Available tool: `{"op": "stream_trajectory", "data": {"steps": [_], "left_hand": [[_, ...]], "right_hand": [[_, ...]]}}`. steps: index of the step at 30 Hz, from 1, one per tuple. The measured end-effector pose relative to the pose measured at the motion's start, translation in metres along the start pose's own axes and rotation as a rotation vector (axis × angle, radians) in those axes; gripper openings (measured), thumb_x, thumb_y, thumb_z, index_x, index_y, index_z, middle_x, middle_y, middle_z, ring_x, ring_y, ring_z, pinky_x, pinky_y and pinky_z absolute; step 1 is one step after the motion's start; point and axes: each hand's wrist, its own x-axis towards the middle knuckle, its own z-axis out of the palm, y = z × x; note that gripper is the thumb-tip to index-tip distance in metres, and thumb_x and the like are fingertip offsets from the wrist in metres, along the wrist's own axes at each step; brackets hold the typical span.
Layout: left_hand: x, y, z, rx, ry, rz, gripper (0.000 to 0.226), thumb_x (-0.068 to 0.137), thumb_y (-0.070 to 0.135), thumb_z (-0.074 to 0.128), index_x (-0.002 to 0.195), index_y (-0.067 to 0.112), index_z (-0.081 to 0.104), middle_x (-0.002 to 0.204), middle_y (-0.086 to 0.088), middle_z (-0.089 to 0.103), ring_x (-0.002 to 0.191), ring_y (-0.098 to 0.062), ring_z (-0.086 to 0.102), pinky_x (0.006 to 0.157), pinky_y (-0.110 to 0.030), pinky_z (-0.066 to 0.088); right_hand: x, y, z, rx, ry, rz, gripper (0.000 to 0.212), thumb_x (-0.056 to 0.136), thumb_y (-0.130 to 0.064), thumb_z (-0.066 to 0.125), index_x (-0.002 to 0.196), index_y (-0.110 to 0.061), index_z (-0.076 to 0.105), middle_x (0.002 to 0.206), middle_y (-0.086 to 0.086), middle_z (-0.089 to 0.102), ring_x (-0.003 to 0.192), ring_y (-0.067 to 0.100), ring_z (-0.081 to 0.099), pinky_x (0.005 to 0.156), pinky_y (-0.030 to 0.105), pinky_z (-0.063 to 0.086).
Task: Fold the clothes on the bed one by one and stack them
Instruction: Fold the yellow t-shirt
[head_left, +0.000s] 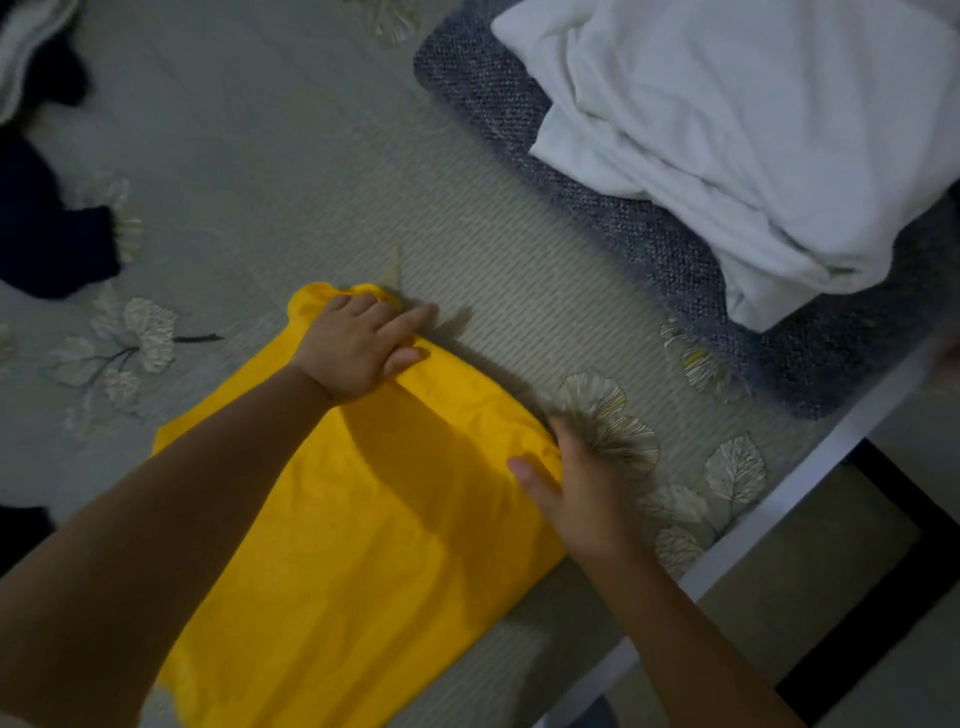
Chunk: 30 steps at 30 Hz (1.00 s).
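The bright yellow cotton garment (363, 519) lies spread on the leaf-printed bed (311, 182) near its edge. The left hand (358, 345) pinches its far corner; the right hand (582, 488), blurred, seems to hold the near edge, probably to square a fold.

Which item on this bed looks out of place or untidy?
The white cloth is crumpled in a heap on the grey cushion, unfolded. Dark clothes lie bunched at the left edge. The yellow garment lies flat.
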Motion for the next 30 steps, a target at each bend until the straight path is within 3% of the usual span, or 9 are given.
{"op": "stream_trajectory", "data": {"steps": [3, 7, 10, 12, 15, 17, 23, 26, 30], "left_hand": [[-0.042, -0.004, -0.018, 0.008, 0.047, 0.012, 0.05, 0.098, 0.045, 0.01, 0.123, 0.017, 0.044, 0.07, -0.011, 0.058, 0.074, -0.023, 0.039, 0.066, -0.035, 0.026], [-0.127, -0.015, -0.041, 0.042, 0.012, -0.057, 0.053, 0.098, 0.047, 0.011, 0.125, 0.014, 0.042, 0.078, -0.01, 0.048, 0.073, -0.024, 0.033, 0.068, -0.037, 0.028], [-0.189, -0.019, -0.054, 0.034, -0.026, -0.144, 0.055, 0.098, 0.048, 0.014, 0.126, 0.01, 0.04, 0.089, -0.009, 0.034, 0.076, -0.028, 0.034, 0.071, -0.04, 0.029], [-0.23, -0.019, -0.057, 0.032, -0.065, -0.195, 0.056, 0.098, 0.048, 0.016, 0.126, 0.005, 0.04, 0.091, -0.012, 0.033, 0.078, -0.031, 0.035, 0.076, -0.044, 0.03], [-0.292, -0.022, -0.043, 0.085, -0.072, -0.215, 0.057, 0.097, 0.049, 0.018, 0.127, 0.006, 0.04, 0.094, -0.015, 0.037, 0.084, -0.035, 0.04, 0.088, -0.051, 0.031], [-0.332, -0.024, -0.036, 0.064, -0.188, -0.263, 0.058, 0.096, 0.052, 0.017, 0.128, 0.01, 0.04, 0.099, -0.021, 0.049, 0.091, -0.04, 0.048, 0.088, -0.055, 0.036], [-0.408, 0.001, -0.041, -0.17, -0.343, -0.615, 0.071, 0.093, 0.056, 0.02, 0.128, 0.0, 0.048, 0.122, -0.031, 0.048, 0.114, -0.048, 0.041, 0.095, -0.06, 0.033], [-0.402, 0.024, -0.054, -0.288, -0.292, -0.766, 0.062, 0.091, 0.043, 0.038, 0.131, -0.005, 0.043, 0.128, -0.03, 0.044, 0.119, -0.048, 0.037, 0.097, -0.055, 0.032], [-0.38, 0.044, -0.054, -0.321, -0.238, -0.673, 0.072, 0.094, 0.052, 0.022, 0.121, -0.009, 0.05, 0.114, -0.035, 0.053, 0.104, -0.052, 0.05, 0.089, -0.058, 0.04]], "right_hand": [[-0.021, -0.028, 0.01, 0.035, 0.0, -0.047, 0.096, 0.071, -0.08, 0.018, 0.145, -0.018, 0.022, 0.138, 0.01, 0.046, 0.123, 0.023, 0.046, 0.093, 0.031, 0.038], [-0.07, -0.079, 0.044, -0.031, -0.077, -0.173, 0.124, 0.05, -0.091, -0.012, 0.144, -0.018, 0.024, 0.12, 0.011, 0.059, 0.106, 0.024, 0.057, 0.074, 0.028, 0.038], [-0.105, -0.111, 0.095, -0.16, -0.123, -0.216, 0.087, 0.082, -0.072, 0.029, 0.147, -0.018, 0.011, 0.119, 0.01, 0.058, 0.105, 0.025, 0.055, 0.073, 0.031, 0.038], [-0.127, -0.125, 0.141, -0.215, -0.102, -0.182, 0.076, 0.089, -0.053, 0.044, 0.145, -0.01, 0.017, 0.119, 0.013, 0.057, 0.104, 0.029, 0.056, 0.074, 0.035, 0.041], [-0.159, -0.133, 0.208, -0.341, 0.022, -0.234, 0.061, 0.066, -0.042, 0.073, 0.113, -0.004, 0.063, 0.078, 0.009, 0.067, 0.065, 0.025, 0.065, 0.049, 0.024, 0.046], [-0.178, -0.132, 0.245, -0.427, 0.043, -0.295, 0.057, 0.047, -0.046, 0.082, 0.093, -0.015, 0.071, 0.067, -0.001, 0.063, 0.056, 0.017, 0.061, 0.045, 0.017, 0.042], [-0.225, -0.098, 0.278, -0.301, 0.05, -0.445, 0.032, 0.079, -0.04, 0.043, 0.099, -0.017, 0.054, 0.076, 0.004, 0.059, 0.07, 0.02, 0.054, 0.053, 0.022, 0.046], [-0.227, -0.08, 0.264, -0.213, 0.258, -0.31, 0.043, 0.092, -0.05, 0.033, 0.107, -0.013, 0.05, 0.085, 0.012, 0.061, 0.081, 0.02, 0.047, 0.061, 0.026, 0.045], [-0.215, -0.078, 0.252, -0.248, 0.378, 0.004, 0.062, 0.087, -0.062, 0.036, 0.125, -0.014, 0.046, 0.119, 0.025, 0.054, 0.108, 0.04, 0.051, 0.083, 0.049, 0.045]]}}
